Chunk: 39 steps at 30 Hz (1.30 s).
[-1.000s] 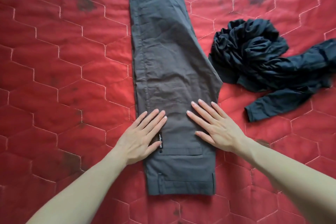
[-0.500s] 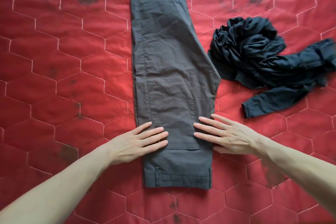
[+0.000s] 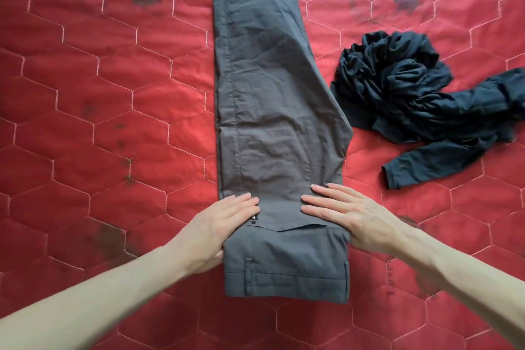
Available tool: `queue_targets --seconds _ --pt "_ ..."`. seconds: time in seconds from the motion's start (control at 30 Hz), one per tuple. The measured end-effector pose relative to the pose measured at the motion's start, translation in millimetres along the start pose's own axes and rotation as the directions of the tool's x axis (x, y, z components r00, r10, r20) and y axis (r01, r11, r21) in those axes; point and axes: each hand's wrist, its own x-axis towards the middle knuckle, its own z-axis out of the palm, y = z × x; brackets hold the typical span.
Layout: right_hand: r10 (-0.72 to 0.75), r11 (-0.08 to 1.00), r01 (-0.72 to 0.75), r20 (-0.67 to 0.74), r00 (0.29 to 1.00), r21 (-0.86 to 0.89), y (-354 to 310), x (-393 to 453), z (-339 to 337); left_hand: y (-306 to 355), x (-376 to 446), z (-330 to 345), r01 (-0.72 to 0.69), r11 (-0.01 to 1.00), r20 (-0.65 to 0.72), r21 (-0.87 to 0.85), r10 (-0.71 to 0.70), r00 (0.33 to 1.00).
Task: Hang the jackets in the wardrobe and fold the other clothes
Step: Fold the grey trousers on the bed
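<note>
Grey trousers (image 3: 272,111): laid lengthwise on red quilted bedspread (image 3: 113,94), legs stacked one on the other, waistband end nearest, hems out of view beyond. Left hand (image 3: 218,224): flat, fingers straight and together, pressing left edge above waistband. Right hand (image 3: 349,216): flat, fingers straight and slightly spread, pressing right edge at same level. Nothing gripped by either. Dark blue long-sleeved garment (image 3: 412,99): crumpled heap, beyond and right of right hand, well apart from it, unfolded. Handling, judged: woven cotton, light, limp, holds creases, not slippery on quilt. Best hold: pinch both waistband corners or both hems, carry one end over to the other.
</note>
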Motion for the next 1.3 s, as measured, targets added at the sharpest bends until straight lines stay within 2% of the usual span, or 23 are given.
queue_targets --seconds 0.1,0.23,0.27,0.3,0.37,0.4,0.47,0.57,0.7,0.77,0.87,0.97,1.07,1.13,1.2,1.23,1.3 --pt "0.042 0.985 -0.031 -0.067 0.997 0.167 -13.8 -7.1 -17.9 8.8 -9.0 -9.8 0.048 0.976 -0.075 -0.210 -0.065 0.995" --pt "0.284 0.856 -0.167 -0.174 0.943 0.490 -41.4 -15.3 -27.8 12.9 -9.5 -21.6 0.243 0.862 0.069 -0.445 -0.238 0.969" --pt "0.321 0.813 -0.167 -0.190 0.928 0.559 -47.4 -14.7 -27.6 13.6 -8.1 -21.3 0.248 0.847 0.047 -0.470 -0.256 0.965" --pt "0.355 0.776 -0.168 -0.201 0.913 0.608 -51.9 -12.1 -26.5 15.6 -6.2 -20.5 0.211 0.842 -0.044 -0.497 -0.267 0.963" --pt "0.439 0.771 -0.206 -0.268 0.858 0.603 -55.0 -1.6 -21.5 22.5 0.1 -16.2 0.166 0.822 -0.264 -0.545 -0.356 0.896" --pt "0.489 0.774 -0.241 -0.311 0.815 0.586 -53.8 5.4 -17.6 24.9 4.7 -13.8 0.216 0.765 -0.287 -0.606 -0.464 0.838" --pt "0.584 0.739 -0.294 -0.357 0.729 0.607 -50.4 22.2 -11.2 28.7 17.6 -10.7 0.339 0.635 -0.238 -0.694 -0.647 0.724" --pt "0.688 0.634 -0.287 -0.354 0.633 0.718 -40.1 49.1 -6.9 29.1 37.1 -6.8 0.356 0.539 -0.237 -0.763 -0.746 0.622" --pt "0.804 0.496 -0.355 -0.264 0.534 0.793 -17.0 81.1 -2.1 17.1 60.4 0.6 0.310 0.519 -0.282 -0.796 -0.772 0.569" --pt "0.843 0.459 -0.415 -0.238 0.482 0.785 -6.6 92.4 0.1 8.3 67.3 2.4 0.296 0.499 -0.268 -0.815 -0.776 0.570" --pt "0.882 0.442 -0.572 -0.219 0.417 0.691 0.6 100.1 5.6 -3.7 72.9 1.7 0.308 0.424 -0.178 -0.852 -0.787 0.591" --pt "0.874 0.474 -0.765 -0.336 0.350 0.436 1.2 99.5 12.5 -9.7 74.1 0.8 0.361 0.428 -0.165 -0.829 -0.803 0.572" --pt "0.791 0.517 -0.815 -0.510 0.338 0.261 -0.4 95.0 18.0 -4.9 76.5 3.6 0.457 0.505 -0.222 -0.733 -0.812 0.540" --pt "0.756 0.530 -0.808 -0.575 0.312 0.259 3.0 91.1 20.9 0.5 79.6 5.7 0.558 0.610 -0.327 -0.563 -0.784 0.527" --pt "0.745 0.527 -0.813 -0.595 0.301 0.249 5.9 87.4 23.1 7.6 81.9 4.0 0.621 0.726 -0.505 -0.295 -0.671 0.543" --pt "0.700 0.575 -0.796 -0.615 0.361 0.187 6.5 86.3 23.3 11.0 84.4 3.0 0.623 0.762 -0.586 -0.177 -0.590 0.554" --pt "0.549 0.726 -0.687 -0.626 0.554 0.029 5.9 86.9 23.0 13.1 88.8 6.9 0.526 0.850 -0.670 0.022 -0.378 0.639"
